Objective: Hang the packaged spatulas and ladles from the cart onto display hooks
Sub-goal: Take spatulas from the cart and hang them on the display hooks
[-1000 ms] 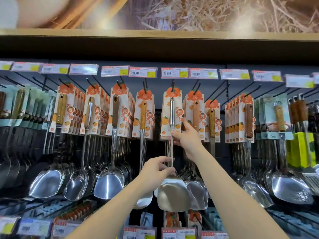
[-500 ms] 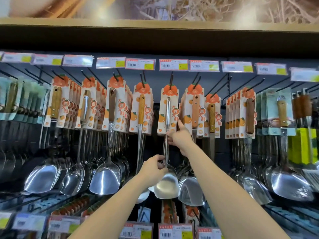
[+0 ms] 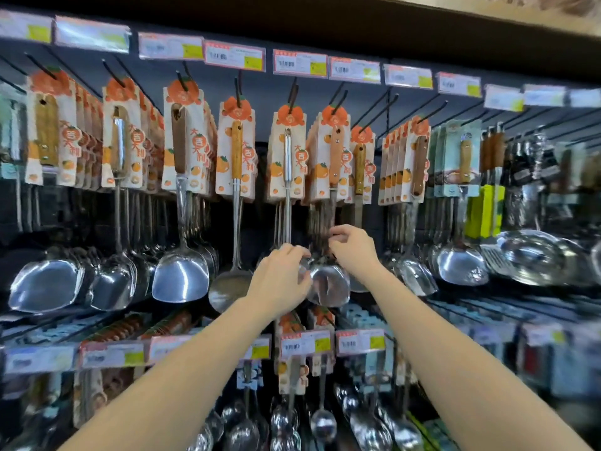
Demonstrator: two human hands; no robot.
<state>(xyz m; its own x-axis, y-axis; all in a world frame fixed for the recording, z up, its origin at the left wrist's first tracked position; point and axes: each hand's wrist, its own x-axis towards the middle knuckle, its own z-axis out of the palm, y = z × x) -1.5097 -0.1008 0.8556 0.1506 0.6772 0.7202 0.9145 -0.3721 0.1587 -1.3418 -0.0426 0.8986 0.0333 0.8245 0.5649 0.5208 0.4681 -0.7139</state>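
Observation:
A steel-handled spatula on an orange-printed card (image 3: 287,157) hangs from a black display hook (image 3: 292,92) in the middle of the rack. Its shaft runs down into my left hand (image 3: 282,281), whose fingers curl around the shaft's lower end just above the shiny blade (image 3: 328,283). My right hand (image 3: 353,252) is just to the right at the same height. Its fingers are bent and slightly apart, touching the shafts of the neighbouring wooden-handled spatulas (image 3: 335,157). The cart is out of view.
Rows of carded spatulas and ladles (image 3: 180,141) fill the hooks to either side, blades hanging low. Price tags (image 3: 234,55) line the rail above. A lower row of price tags (image 3: 305,345) and more utensils sits below my arms. Green packages (image 3: 484,209) hang at the right.
My right hand has dropped from the card down to the shafts. My left hand stays at the shaft's lower end. The view has turned left and tilted.

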